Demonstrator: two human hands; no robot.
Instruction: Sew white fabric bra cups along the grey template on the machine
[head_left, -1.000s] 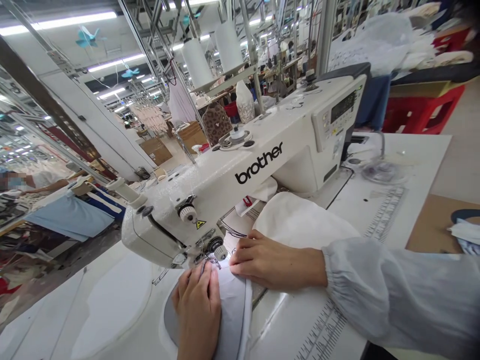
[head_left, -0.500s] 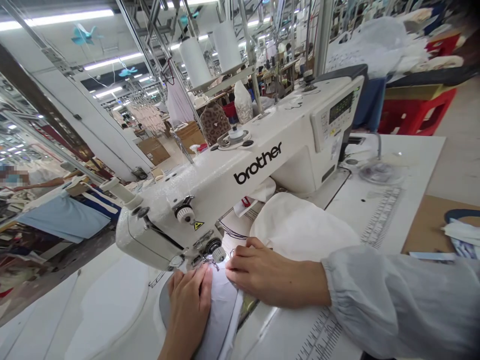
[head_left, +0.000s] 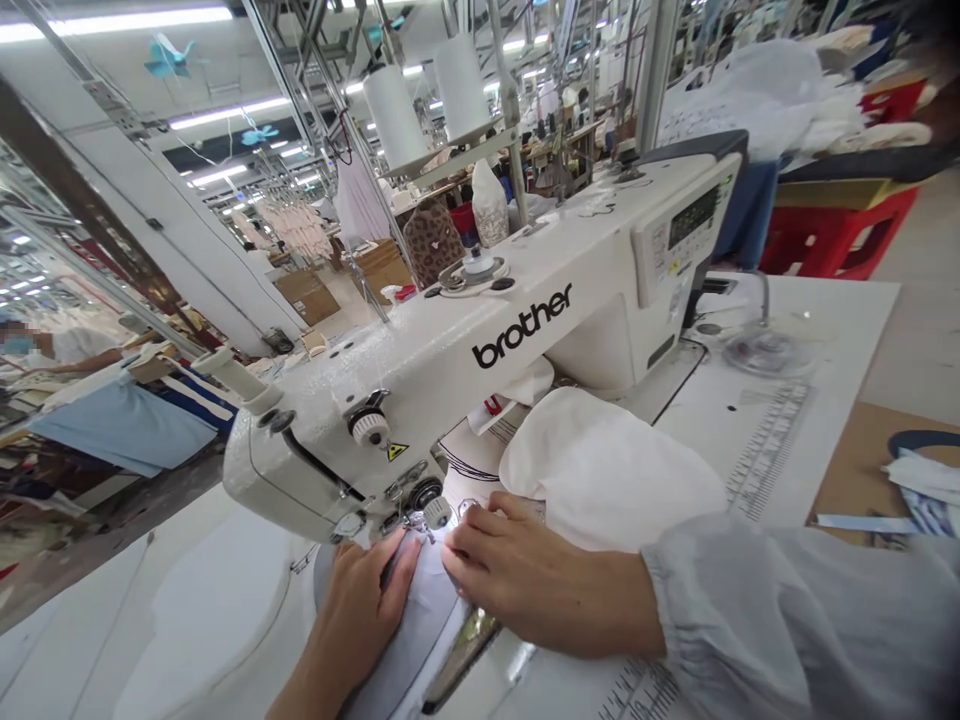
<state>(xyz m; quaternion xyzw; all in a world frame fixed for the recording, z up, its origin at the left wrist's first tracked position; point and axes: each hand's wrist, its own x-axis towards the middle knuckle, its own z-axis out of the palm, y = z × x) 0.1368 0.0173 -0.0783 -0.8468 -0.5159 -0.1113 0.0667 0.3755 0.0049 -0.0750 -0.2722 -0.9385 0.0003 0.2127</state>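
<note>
A white Brother sewing machine (head_left: 480, 330) runs across the table. Under its needle (head_left: 409, 520) lies a grey fabric piece (head_left: 420, 630). My left hand (head_left: 360, 610) lies flat on that grey piece, fingers stretched toward the needle. My right hand (head_left: 540, 585) presses its bent fingertips on the fabric just right of the needle. White bunched fabric (head_left: 607, 470) sits behind my right hand, under the machine arm.
Two large white thread cones (head_left: 394, 115) stand behind the machine. A printed ruler (head_left: 765, 440) runs along the white table. Brown cardboard (head_left: 862, 450) with scraps lies at right. A red stool (head_left: 832, 235) is beyond. Another person sits at far left (head_left: 45, 350).
The grey fabric has turned and slid left under the needle. My left hand has pulled back toward me, and my right hand has moved closer to the needle.
</note>
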